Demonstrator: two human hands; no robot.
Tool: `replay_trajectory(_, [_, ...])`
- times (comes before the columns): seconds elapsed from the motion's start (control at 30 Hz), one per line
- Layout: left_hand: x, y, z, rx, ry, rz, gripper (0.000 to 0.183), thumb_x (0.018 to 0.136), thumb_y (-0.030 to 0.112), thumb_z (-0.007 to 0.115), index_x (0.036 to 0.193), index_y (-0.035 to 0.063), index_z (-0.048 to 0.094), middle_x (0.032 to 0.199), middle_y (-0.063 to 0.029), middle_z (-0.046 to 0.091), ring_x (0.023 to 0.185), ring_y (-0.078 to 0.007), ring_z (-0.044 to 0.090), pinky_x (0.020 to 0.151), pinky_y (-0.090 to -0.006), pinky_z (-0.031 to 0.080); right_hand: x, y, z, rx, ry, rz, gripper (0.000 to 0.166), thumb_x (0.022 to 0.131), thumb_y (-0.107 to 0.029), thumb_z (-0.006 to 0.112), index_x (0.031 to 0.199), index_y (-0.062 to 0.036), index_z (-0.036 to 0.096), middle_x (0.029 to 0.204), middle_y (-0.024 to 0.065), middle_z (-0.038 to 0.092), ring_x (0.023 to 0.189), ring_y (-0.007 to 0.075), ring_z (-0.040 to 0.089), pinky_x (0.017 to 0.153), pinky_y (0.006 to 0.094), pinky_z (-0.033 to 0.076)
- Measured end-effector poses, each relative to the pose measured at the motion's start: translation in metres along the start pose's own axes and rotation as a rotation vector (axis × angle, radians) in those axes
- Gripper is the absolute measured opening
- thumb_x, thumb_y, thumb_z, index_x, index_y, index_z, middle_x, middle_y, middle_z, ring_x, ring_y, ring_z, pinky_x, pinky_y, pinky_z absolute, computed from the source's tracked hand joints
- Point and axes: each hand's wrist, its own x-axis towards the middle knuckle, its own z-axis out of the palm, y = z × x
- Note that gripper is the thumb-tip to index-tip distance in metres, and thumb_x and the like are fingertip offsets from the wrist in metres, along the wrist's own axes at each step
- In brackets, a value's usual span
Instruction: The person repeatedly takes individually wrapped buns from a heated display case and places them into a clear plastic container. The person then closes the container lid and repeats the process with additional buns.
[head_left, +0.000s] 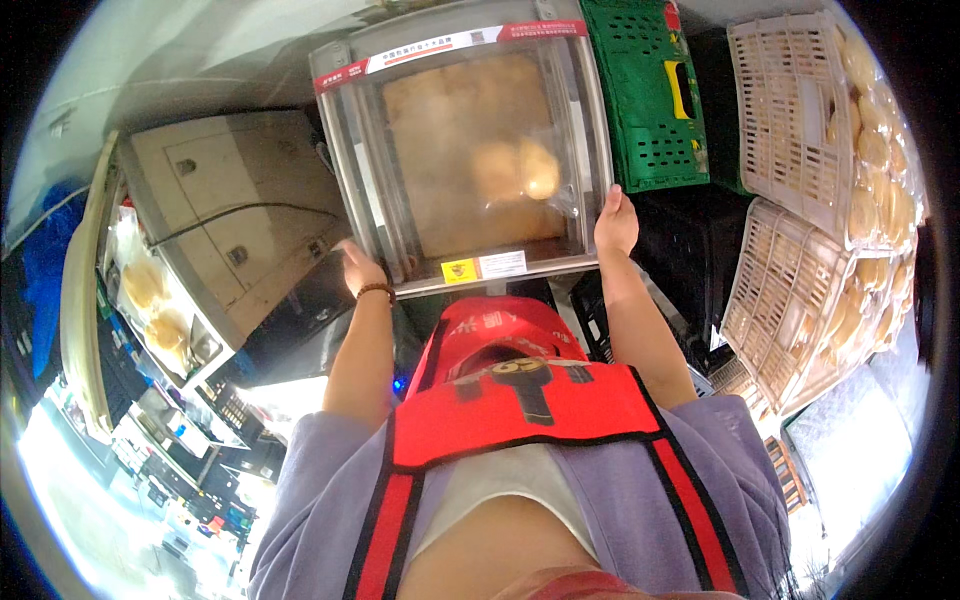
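In front of me is a metal-framed chamber machine, apparently a vacuum packer, with a transparent lid (465, 97). My left hand (363, 271), with a beaded bracelet at the wrist, is at the lid's front left corner. Farther back on the opposite side, my right hand (617, 227) holds the lid's right edge, thumb up. Through the hazy lid I see a tan inner surface (450, 195). A shiny yellowish round shape (538, 172) shows right of its middle; glare blurs it, so I cannot tell whether it is a thing or a reflection.
A green plastic crate (649, 150) stands right of the machine. Two pale crates (787, 112) farther right hold bagged round yellowish items (877, 150). At left is a beige panelled cabinet (217, 187) with a cable across it, beside a white tray (217, 322) with bagged items.
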Motion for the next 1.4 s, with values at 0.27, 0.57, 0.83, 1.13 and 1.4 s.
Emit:
replay_trajectory(0.27, [0.003,-0.004,0.006,0.043,0.048,0.039,0.065,0.093,0.051,0.024,0.112,-0.0009,0.058,0.111,-0.0222,0.059,0.106,-0.0386,0.053,0.091,-0.0443,0.040,-0.003,-0.009,0.002,-0.107,0.033,0.057,0.058,0.094,-0.050,0.026,0.094,-0.0049,0.063,0.095,0.0187,0.062,0.090,0.0388,0.058,0.076,0.0480,0.045])
replay_trajectory(0.57, [0.001,-0.003,0.008,0.090,0.083,0.047,0.061,0.093,0.048,0.026,0.099,-0.0003,0.063,0.097,-0.0241,0.062,0.093,-0.0412,0.057,0.081,-0.0470,0.043,-0.007,-0.018,0.002,-0.152,0.107,0.044,0.049,0.094,-0.043,0.033,0.088,-0.0037,0.062,0.091,0.0181,0.062,0.087,0.0389,0.057,0.075,0.0488,0.045])
replay_trajectory(0.83, [0.004,-0.005,0.009,0.112,0.090,0.093,0.058,0.094,0.043,0.027,0.091,-0.0013,0.063,0.089,-0.0238,0.063,0.087,-0.0420,0.058,0.076,-0.0472,0.044,-0.006,-0.018,0.002,-0.203,0.078,0.027,0.052,0.095,-0.042,0.029,0.089,-0.0015,0.061,0.093,0.0209,0.061,0.088,0.0410,0.057,0.075,0.0489,0.045])
replay_trajectory(1.13, [0.009,-0.011,0.011,0.150,0.083,0.092,0.059,0.093,0.043,0.025,0.089,-0.0017,0.063,0.089,-0.0243,0.063,0.086,-0.0422,0.059,0.077,-0.0484,0.044,-0.006,-0.022,0.001,-0.241,0.019,0.082,0.046,0.094,-0.040,0.031,0.092,-0.0046,0.060,0.094,0.0162,0.061,0.090,0.0369,0.056,0.077,0.0475,0.045])
replay_trajectory(1.4, [0.008,-0.011,0.012,0.159,0.110,0.106,0.059,0.093,0.043,0.025,0.091,-0.0024,0.063,0.091,-0.0246,0.063,0.088,-0.0420,0.059,0.078,-0.0485,0.044,-0.006,-0.018,0.004,-0.227,0.051,0.045,0.045,0.094,-0.038,0.032,0.091,-0.0041,0.061,0.092,0.0166,0.062,0.088,0.0377,0.057,0.076,0.0477,0.045])
